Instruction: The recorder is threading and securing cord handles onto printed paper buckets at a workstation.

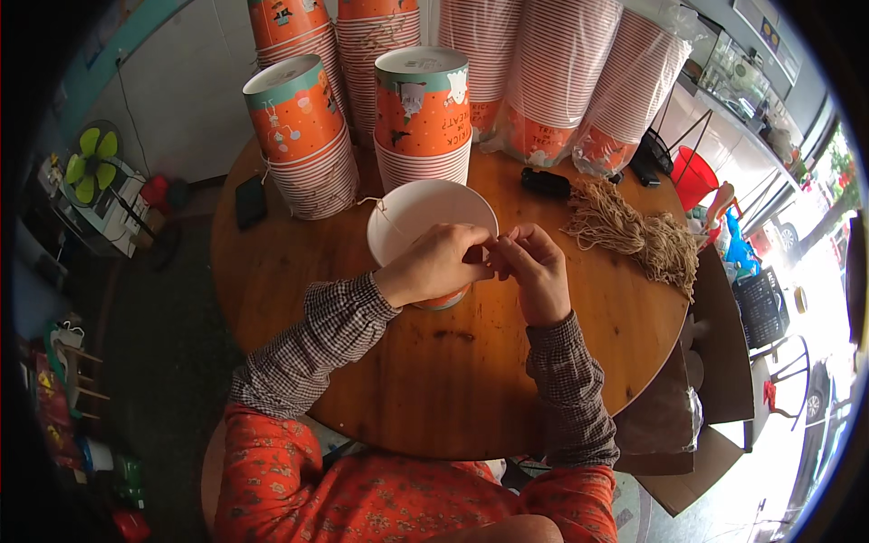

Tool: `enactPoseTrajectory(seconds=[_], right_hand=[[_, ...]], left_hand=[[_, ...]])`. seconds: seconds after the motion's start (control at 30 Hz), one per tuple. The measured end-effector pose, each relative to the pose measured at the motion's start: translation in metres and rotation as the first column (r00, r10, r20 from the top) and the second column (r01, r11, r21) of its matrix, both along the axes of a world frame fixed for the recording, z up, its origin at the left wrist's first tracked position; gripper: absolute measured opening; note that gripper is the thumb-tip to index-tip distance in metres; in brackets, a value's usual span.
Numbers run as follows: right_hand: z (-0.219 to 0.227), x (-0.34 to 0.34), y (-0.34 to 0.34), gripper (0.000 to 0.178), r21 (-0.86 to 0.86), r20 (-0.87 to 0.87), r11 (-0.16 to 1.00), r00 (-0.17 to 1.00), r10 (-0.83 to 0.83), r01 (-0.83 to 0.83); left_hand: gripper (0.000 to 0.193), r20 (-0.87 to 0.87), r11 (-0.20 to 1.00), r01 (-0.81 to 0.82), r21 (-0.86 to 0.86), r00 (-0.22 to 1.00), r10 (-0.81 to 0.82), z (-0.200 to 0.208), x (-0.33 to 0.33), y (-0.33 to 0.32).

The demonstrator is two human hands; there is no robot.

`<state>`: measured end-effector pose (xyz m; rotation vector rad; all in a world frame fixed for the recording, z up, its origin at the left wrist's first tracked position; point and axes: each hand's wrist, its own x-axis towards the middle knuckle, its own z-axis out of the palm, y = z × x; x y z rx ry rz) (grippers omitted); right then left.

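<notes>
A round paper bucket (434,206), white inside and orange outside, stands mouth up before me on the table. A thin beige string (380,206) is fixed at its left rim, with a loose end sticking out, and runs down the inside toward my hands. My left hand (436,262) reaches across the front of the bucket, thumb and fingers pinched at the right rim. Close against it, my right hand (538,271) pinches too, fingertips meeting those of the left. Between them they grip the string's other end, which the fingers mostly hide.
Tall stacks of orange buckets (424,118) rise behind, some in clear plastic wrap (554,81). Right of the bucket lies a bundle of beige strings (634,231) beside a black object (545,181). A dark phone-like slab (251,201) rests at left. Cardboard boxes (715,380) stand right of the wooden table (434,380).
</notes>
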<state>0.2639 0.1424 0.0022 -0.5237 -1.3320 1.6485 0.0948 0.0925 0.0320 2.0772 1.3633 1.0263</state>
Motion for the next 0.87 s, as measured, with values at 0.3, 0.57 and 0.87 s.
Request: enactPoseTrajectory(seconds=[0.3, 0.57, 0.87], right_hand=[[-0.001, 0.011, 0.007, 0.005, -0.160, -0.055, 0.986, 0.998, 0.036, -0.044], [-0.001, 0.009, 0.006, 0.006, -0.212, -0.089, 0.977, 0.996, -0.009, -0.010], [-0.017, 0.001, 0.006, 0.007, -0.179, -0.126, 0.984, 0.992, -0.027, 0.004]], left_hand=[[0.011, -0.060, 0.989, -0.040, 0.144, 0.997, 0.049, 0.002, 0.004, 0.004], [0.012, -0.072, 0.991, -0.078, 0.112, 0.994, 0.086, 0.004, -0.003, 0.006], [0.015, 0.589, 0.801, 0.244, -0.547, 0.792, 0.161, 0.001, -0.020, 0.013]])
